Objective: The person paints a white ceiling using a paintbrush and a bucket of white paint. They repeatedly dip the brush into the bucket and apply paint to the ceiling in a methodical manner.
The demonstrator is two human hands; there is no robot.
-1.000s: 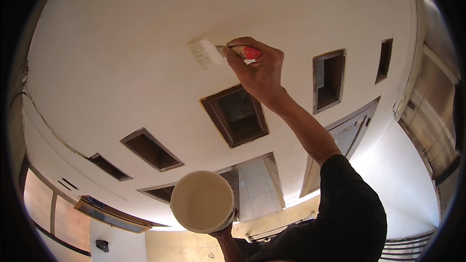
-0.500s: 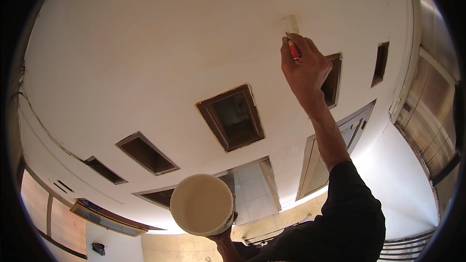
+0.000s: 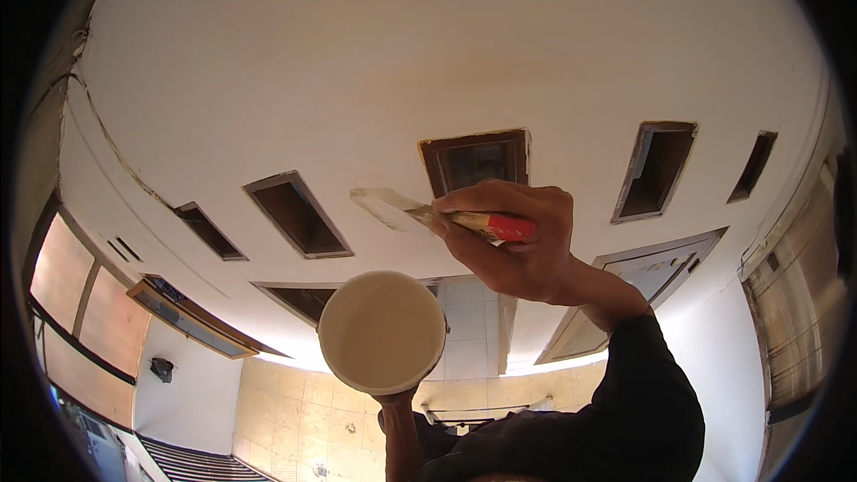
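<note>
**Beside the lower left corner of a wall's middle window, a paintbrush in a right hand**

The right hand (image 3: 527, 245) pinches the paintbrush (image 3: 379, 205) narrowly near its neck, the handle's red end showing behind the fingers. Pale bristles point left against the pale wall (image 3: 446, 45); their edge blends in, so contact is hard to judge. That hand hides the lower right corner of the middle window (image 3: 476, 161), and its forearm covers part of a door (image 3: 656, 254).

The left hand (image 3: 399, 396) holds a bucket (image 3: 379, 286) from beneath, in front of the wall's lower edge; most of its fingers are hidden. The bucket's mouth faces us, cream inside, its fill level unclear. A black sleeve (image 3: 580, 419) and the left forearm are cut off at the bottom.
</note>
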